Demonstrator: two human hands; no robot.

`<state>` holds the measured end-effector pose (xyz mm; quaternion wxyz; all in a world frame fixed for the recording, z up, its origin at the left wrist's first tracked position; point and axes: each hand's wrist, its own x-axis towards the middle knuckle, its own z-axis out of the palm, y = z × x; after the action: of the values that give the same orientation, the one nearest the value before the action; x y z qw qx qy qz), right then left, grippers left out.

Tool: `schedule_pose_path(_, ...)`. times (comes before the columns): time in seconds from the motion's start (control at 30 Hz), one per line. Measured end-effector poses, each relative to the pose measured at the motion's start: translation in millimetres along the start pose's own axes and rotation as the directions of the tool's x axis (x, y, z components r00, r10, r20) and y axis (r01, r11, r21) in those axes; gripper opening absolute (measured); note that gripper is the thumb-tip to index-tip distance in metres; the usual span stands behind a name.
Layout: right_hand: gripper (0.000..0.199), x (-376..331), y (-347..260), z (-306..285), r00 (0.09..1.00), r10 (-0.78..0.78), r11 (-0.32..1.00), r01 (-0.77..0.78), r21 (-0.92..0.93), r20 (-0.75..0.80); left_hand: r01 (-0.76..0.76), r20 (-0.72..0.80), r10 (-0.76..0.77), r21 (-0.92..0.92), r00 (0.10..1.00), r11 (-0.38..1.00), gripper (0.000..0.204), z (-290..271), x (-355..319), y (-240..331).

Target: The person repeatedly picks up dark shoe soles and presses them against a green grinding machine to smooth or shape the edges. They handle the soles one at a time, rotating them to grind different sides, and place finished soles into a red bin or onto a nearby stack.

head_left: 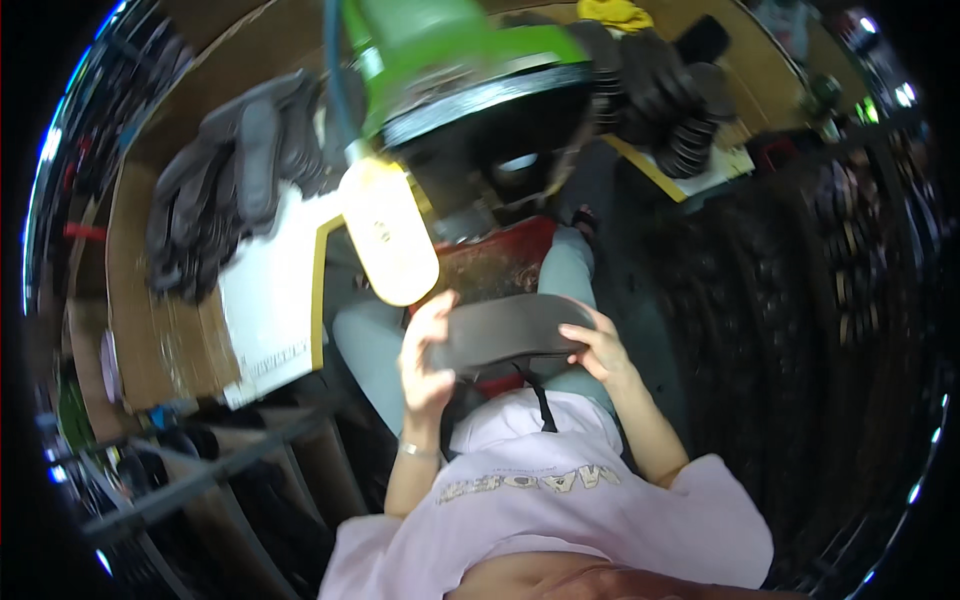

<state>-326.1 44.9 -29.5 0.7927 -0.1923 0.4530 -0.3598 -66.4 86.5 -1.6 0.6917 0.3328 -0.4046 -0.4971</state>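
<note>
Pale-pink T-shirt nearest cam, w/ lettering across chest. Dark-grey shoe sole held up crosswise over lap, between both hands. Left hand closed on sole's left end, thumb nr lower edge, fingers nr upper; bracelet on that wrist. Right hand gripping opp. end, digits laid over its face. Just below sole: thin black cord down over T-shirt. Beneath: pale grey-green trousers, knees apart, w/ red surface btwn, too blurred to ID. Up-left of sole, nr left hand: lit oval lamp on bluish cable. Farther up: green machine, dark underneath, blurred. Off left: cardboard box w/ heap of grey soles, plus white panel w/ yellow edging. Upper right: 2nd pile of dark soles, yellow cloth-like item behind. Lower left: metal rack bar.
</note>
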Motion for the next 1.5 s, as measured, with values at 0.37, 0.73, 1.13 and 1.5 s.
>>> schedule_pose_path(0.37,0.054,-20.8,51.9,27.5,0.996,-0.004,0.997,-0.003,0.077,0.09,0.44,-0.009,-0.457,0.291,0.889,0.85,0.021,92.1,81.6,-10.4)
schedule_pose_path(0.73,0.044,-31.0,18.2,2.8,0.96,-0.281,0.957,0.279,-0.076,-0.017,0.19,-0.272,-0.123,0.238,0.955,0.953,0.016,63.3,54.1,-10.1)
schedule_pose_path(1.13,0.031,34.2,-111.4,44.0,0.896,-0.434,0.89,0.442,-0.11,0.087,0.156,-0.341,-0.125,0.064,0.932,0.986,0.018,20.8,51.1,18.0)
schedule_pose_path(1.5,0.034,35.7,-105.5,127.8,0.791,-0.489,0.661,0.611,-0.436,0.367,0.461,-0.21,-0.473,-0.102,0.856,0.881,0.022,-42.4,-27.5,45.4)
